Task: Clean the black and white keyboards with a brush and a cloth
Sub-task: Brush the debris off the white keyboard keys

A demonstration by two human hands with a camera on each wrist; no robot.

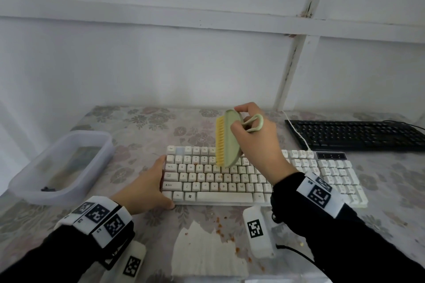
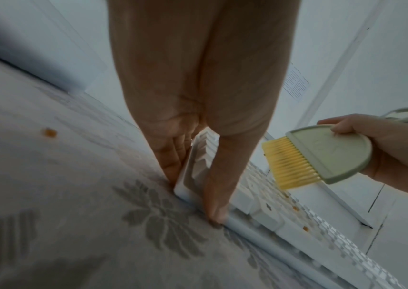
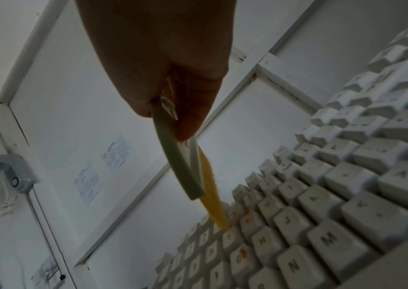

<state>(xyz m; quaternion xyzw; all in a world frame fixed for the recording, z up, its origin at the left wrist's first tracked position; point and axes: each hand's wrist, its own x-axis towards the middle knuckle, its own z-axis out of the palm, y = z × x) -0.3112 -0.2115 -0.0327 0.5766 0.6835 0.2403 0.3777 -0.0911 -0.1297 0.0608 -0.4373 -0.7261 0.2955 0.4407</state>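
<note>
My right hand (image 1: 255,142) pinches the pale-green yellow-bristled plastic brush (image 1: 226,141) over the white plastic keyboard (image 1: 232,179) mid-table, hiding keys; my left hand (image 1: 147,188), fingers straight, braces its left end.

I note translucent plastic tub (image 1: 62,165) at table's left; orange crumbs (image 1: 226,234) scattered on floral tablecloth (image 1: 142,122); white panelled wall (image 1: 161,60) behind.

We found the nearer keyboard (image 1: 264,179) lying mid-table (image 1: 128,122), the other keyboard (image 1: 354,135) behind it to the right. A tub (image 1: 101,158) sat at left, a cloth (image 1: 207,253) in front.
</note>
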